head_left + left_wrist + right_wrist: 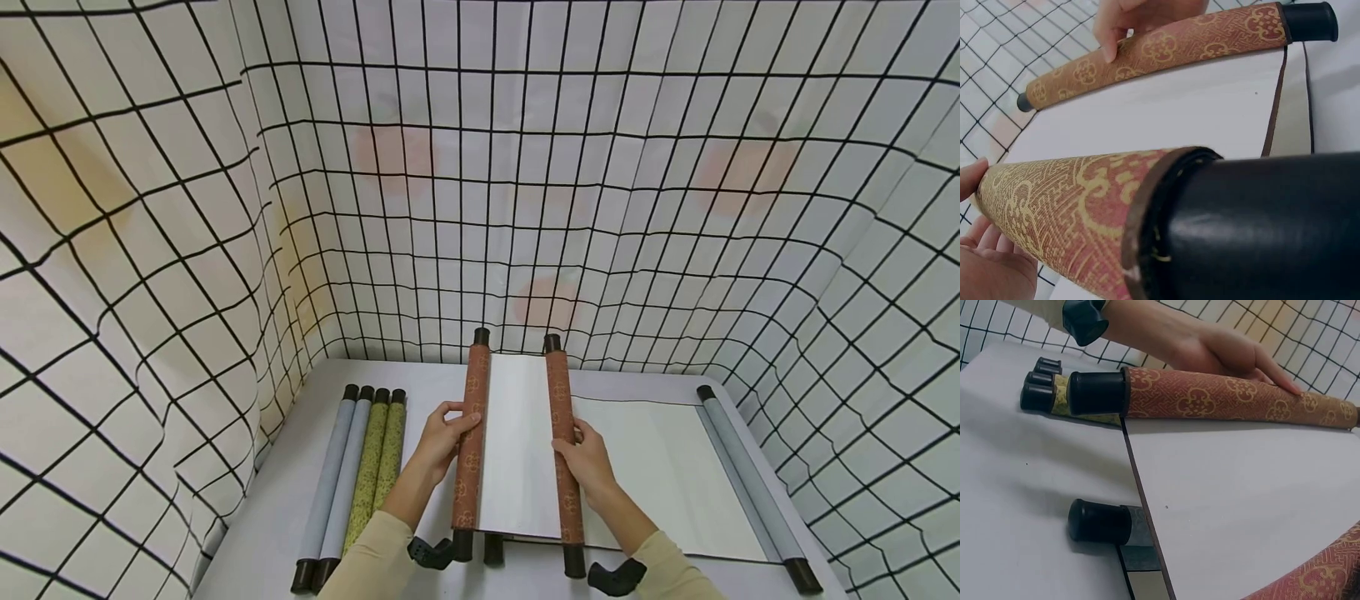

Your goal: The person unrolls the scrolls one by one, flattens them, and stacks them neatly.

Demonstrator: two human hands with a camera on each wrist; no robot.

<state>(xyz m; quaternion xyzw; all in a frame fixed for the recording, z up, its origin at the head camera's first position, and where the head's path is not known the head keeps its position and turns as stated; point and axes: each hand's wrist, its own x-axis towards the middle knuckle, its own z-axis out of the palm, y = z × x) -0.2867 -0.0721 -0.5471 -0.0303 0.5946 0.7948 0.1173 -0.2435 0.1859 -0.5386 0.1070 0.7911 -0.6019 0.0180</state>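
A hanging scroll with red-brown, gold-patterned brocade and black knobs is held partly unrolled, white paper [517, 450] showing between its two rolls. My left hand [437, 442] grips the left roll [471, 442], thumb on top. On the right roll [564, 442], my right hand [587, 457] holds on at about mid-length, its thumb across the front. In the right wrist view the red scroll's edge overlaps a grey-blue scroll end [1141, 526] with a black knob. That lower scroll lies spread on the table, its pale sheet [660, 467] reaching right to a grey-blue roll [753, 483].
At the left lie two rolled grey-blue scrolls [327, 479] and two rolled yellow-green scrolls [369, 467], side by side on the white table [262, 517]. A black wire grid [525, 225] over white sheeting stands around the back and sides.
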